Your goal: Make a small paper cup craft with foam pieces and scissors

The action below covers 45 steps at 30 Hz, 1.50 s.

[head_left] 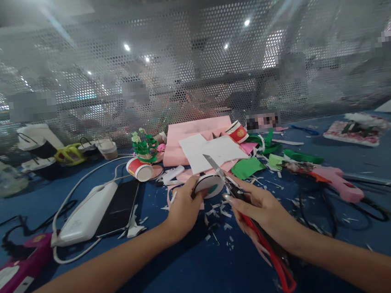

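Observation:
Near the middle of the table, my left hand (184, 208) is closed around a small round white piece (215, 189) with a dark rim and a green patch on its face. My right hand (262, 209) grips red-handled scissors (274, 261). Their metal blades point up and away, passing against or just beside the right edge of the round piece; whether they touch it I cannot tell. Fingers hide part of the scissors and the piece's left side. White paper scraps (224, 213) lie on the blue table (201, 275) below my hands.
Beyond my hands lie white paper (213, 150), pink sheets (180, 136) and green paper (248, 167). Red paper cups (140, 169) lie tipped. A pink glue gun (337, 183) sits right; a white power bank (87, 214), phone (118, 207) and purple power strip (24, 269) left. Perforated metal mesh (180, 65) stands behind.

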Each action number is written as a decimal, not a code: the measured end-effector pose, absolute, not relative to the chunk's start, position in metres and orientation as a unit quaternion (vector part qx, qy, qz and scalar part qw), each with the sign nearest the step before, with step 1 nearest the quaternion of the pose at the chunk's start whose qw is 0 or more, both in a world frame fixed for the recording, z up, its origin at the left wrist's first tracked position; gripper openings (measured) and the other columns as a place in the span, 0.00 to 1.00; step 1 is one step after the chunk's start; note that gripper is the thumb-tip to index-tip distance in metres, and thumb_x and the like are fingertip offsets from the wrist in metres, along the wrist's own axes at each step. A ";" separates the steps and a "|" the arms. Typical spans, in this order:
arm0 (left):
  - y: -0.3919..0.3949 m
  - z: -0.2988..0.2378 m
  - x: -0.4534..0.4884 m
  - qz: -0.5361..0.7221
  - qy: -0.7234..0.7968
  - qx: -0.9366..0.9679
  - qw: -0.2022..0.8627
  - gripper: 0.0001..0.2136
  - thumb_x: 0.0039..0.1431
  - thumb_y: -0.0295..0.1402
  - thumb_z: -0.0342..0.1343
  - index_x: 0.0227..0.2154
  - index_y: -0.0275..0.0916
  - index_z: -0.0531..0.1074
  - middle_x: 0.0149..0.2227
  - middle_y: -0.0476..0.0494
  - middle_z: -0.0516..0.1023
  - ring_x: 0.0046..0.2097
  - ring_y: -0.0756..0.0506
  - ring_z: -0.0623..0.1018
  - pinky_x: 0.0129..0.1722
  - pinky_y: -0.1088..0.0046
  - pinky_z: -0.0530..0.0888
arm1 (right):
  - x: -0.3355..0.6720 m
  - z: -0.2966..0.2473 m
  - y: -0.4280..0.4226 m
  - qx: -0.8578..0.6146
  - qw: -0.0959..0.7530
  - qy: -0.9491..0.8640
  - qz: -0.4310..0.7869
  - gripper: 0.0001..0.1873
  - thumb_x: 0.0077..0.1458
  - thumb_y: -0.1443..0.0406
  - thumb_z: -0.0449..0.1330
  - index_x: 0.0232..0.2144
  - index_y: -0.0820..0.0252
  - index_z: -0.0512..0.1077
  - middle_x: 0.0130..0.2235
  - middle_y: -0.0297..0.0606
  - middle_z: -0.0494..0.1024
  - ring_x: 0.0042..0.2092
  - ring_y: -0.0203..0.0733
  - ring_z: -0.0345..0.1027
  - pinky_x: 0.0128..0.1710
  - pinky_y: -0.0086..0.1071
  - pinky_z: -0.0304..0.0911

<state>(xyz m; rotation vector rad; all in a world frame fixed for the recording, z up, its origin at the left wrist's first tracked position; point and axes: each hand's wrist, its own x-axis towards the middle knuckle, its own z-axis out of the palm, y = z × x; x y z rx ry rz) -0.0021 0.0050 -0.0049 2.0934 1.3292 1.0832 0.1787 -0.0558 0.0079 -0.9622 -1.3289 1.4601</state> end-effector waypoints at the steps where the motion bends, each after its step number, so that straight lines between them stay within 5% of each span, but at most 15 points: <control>1: 0.006 -0.005 -0.002 0.394 0.476 0.753 0.226 0.09 0.54 0.28 0.50 0.39 0.40 0.69 0.33 0.50 0.77 0.35 0.48 0.74 0.35 0.74 0.69 | 0.178 0.009 -0.056 -0.391 0.455 -0.537 0.593 0.39 0.57 0.58 0.56 0.66 0.52 0.42 0.18 0.25 0.69 0.12 0.31 0.58 0.09 0.24 0.59; 17: 0.002 -0.005 -0.004 0.376 0.444 0.795 0.173 0.09 0.57 0.27 0.49 0.37 0.41 0.73 0.31 0.52 0.77 0.32 0.50 0.73 0.33 0.76 0.68 | 0.178 0.008 -0.055 -0.404 0.450 -0.559 0.567 0.40 0.56 0.59 0.57 0.65 0.56 0.45 0.19 0.26 0.68 0.18 0.31 0.62 0.16 0.25 0.62; 35: 0.003 -0.004 -0.003 0.380 0.461 0.777 0.199 0.09 0.56 0.26 0.49 0.37 0.41 0.71 0.32 0.52 0.77 0.34 0.49 0.74 0.35 0.76 0.69 | 0.178 0.009 -0.055 -0.402 0.452 -0.556 0.570 0.39 0.57 0.59 0.57 0.65 0.54 0.45 0.19 0.26 0.68 0.16 0.30 0.61 0.13 0.23 0.60; 45: -0.002 -0.002 -0.002 0.339 0.443 0.820 0.127 0.08 0.56 0.26 0.49 0.36 0.40 0.72 0.29 0.51 0.77 0.29 0.50 0.72 0.31 0.76 0.66 | 0.177 0.005 -0.057 -0.402 0.451 -0.568 0.559 0.40 0.57 0.58 0.57 0.66 0.53 0.44 0.20 0.26 0.69 0.14 0.29 0.60 0.13 0.23 0.60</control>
